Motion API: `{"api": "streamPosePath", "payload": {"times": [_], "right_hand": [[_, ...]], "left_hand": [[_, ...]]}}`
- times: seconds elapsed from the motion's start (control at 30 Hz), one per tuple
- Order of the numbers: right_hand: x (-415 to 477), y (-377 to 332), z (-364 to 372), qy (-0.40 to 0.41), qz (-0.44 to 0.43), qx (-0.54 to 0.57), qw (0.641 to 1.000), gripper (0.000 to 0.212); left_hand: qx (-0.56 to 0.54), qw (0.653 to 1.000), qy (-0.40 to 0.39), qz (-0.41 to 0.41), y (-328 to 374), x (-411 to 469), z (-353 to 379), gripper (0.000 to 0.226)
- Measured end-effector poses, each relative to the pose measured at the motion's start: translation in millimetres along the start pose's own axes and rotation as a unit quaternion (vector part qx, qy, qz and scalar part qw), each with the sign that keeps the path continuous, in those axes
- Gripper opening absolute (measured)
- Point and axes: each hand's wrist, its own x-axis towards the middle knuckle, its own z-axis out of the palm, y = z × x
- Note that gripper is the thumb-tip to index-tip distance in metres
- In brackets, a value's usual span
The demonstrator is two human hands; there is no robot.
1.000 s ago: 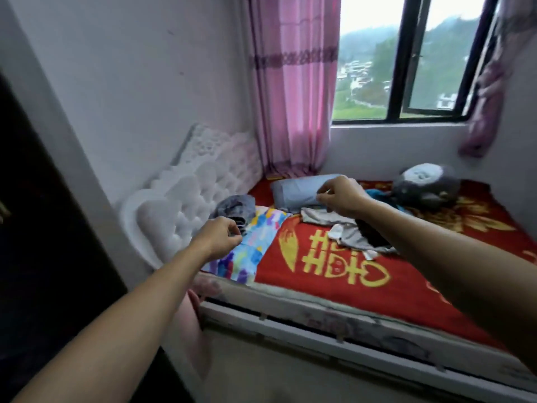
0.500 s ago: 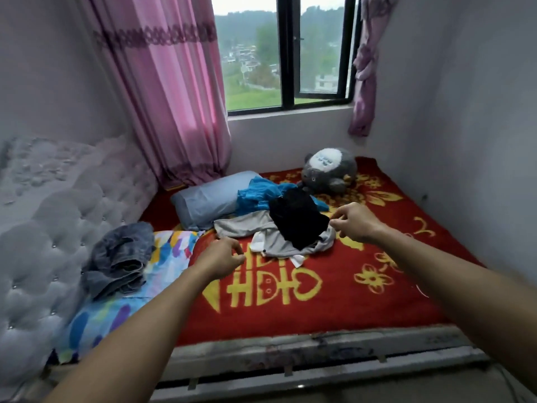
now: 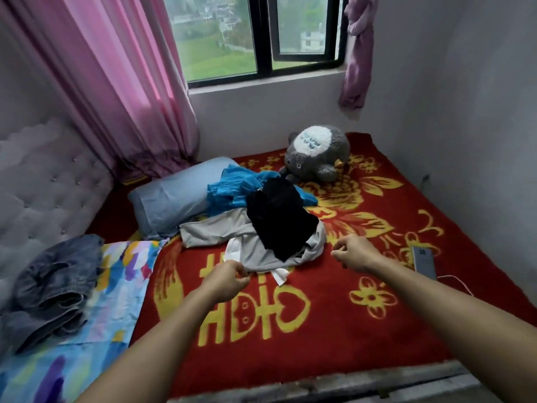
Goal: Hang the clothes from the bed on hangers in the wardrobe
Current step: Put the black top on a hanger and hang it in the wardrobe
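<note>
Left hand (image 3: 225, 282) curls at the near hem of the grey garment (image 3: 252, 251) at frame centre, pinch not certain, while my right hand (image 3: 353, 253), curled on nothing, hangs just right of it; garment lies crosswise, left hand nearer.

The near half of the red blanket (image 3: 319, 338) is bare, giving open room up to the clothes pile (image 3: 261, 245) at the middle. Left of that stretch, jeans (image 3: 55, 283) lie on a patterned sheet (image 3: 122, 289), backed by the headboard (image 3: 43, 184). On the right, a phone (image 3: 424, 261) and a white cable (image 3: 456, 282) just beside it lie near the wall (image 3: 479, 126). Beyond the pile, a pillow (image 3: 171, 196) and a plush toy (image 3: 316, 155) fill the far side.
</note>
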Motion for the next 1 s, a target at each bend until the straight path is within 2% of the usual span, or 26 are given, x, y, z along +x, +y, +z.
{"api": "streamPosePath", "payload": {"times": [0.33, 0.6, 0.73, 0.83, 0.87, 0.97, 1.0], "right_hand": [[200.7, 44.9, 78.4, -0.148, 0.036, -0.104, 0.983, 0.017], [314.9, 52.8, 209.9, -0.177, 0.012, -0.155, 0.972, 0.028], [377.2, 48.0, 270.6, -0.112, -0.031, -0.168, 0.979, 0.05], [410.7, 50.7, 308.5, -0.102, 0.002, -0.176, 0.979, 0.083], [417.4, 54.4, 318.5, -0.099, 0.012, -0.196, 0.976, 0.084], [426.4, 67.7, 326.8, -0.044, -0.015, -0.254, 0.966, 0.038], [426.5, 72.5, 323.0, -0.03, -0.017, -0.24, 0.97, 0.032]], "left_hand": [[-0.057, 0.99, -0.047, -0.121, -25.6, 144.8, 69.7, 0.011], [-0.071, 0.978, -0.101, -0.166, -107.9, 224.9, 151.4, 0.007], [-0.085, 0.973, -0.101, -0.188, -148.7, 257.2, 188.7, 0.007], [-0.087, 0.971, -0.112, -0.191, -173.4, 270.0, 209.9, 0.006], [-0.085, 0.971, -0.117, -0.192, -180.1, 273.8, 215.2, 0.006], [-0.069, 0.972, -0.124, -0.189, -192.5, 287.8, 223.0, 0.006], [-0.058, 0.974, -0.125, -0.182, -194.2, 293.3, 223.8, 0.008]]}}
